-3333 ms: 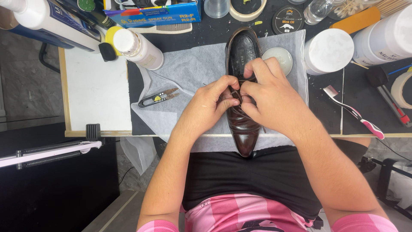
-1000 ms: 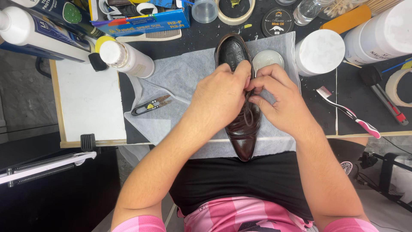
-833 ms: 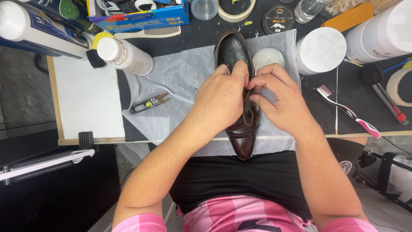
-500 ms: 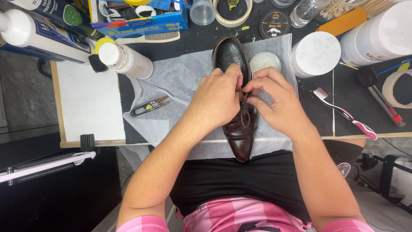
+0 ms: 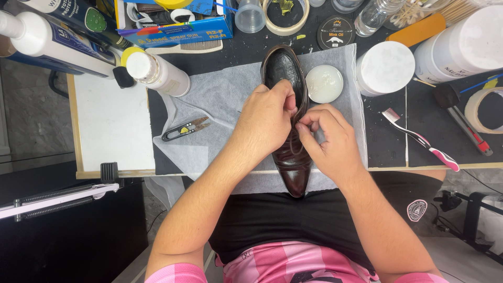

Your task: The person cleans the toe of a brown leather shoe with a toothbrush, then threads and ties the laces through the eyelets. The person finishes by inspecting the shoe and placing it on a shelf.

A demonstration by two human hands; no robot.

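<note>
Both hands on the dark brown leather shoe (image 5: 291, 152), which lies between them on the white tissue sheet (image 5: 220, 94), toe toward the person and overhanging the tabletop (image 5: 112, 120) edge. Left hand (image 5: 264, 123) covers the lacing area, fingertips pinched at the shoe's throat. Right hand (image 5: 330, 139) pinches closed on the thin dark lace (image 5: 294, 145). Judgement: lacing partway, lower rows crossed, top unfinished; knot state cannot tell, hands hide it. Shoe glossy, smooth, pointed toe. Left of left hand: black thread snips (image 5: 183, 129), white bottle (image 5: 156, 72). Beyond right hand: open round tin of pale wax (image 5: 324, 84). Right of it: pink-white toothbrush (image 5: 422, 139).
</note>
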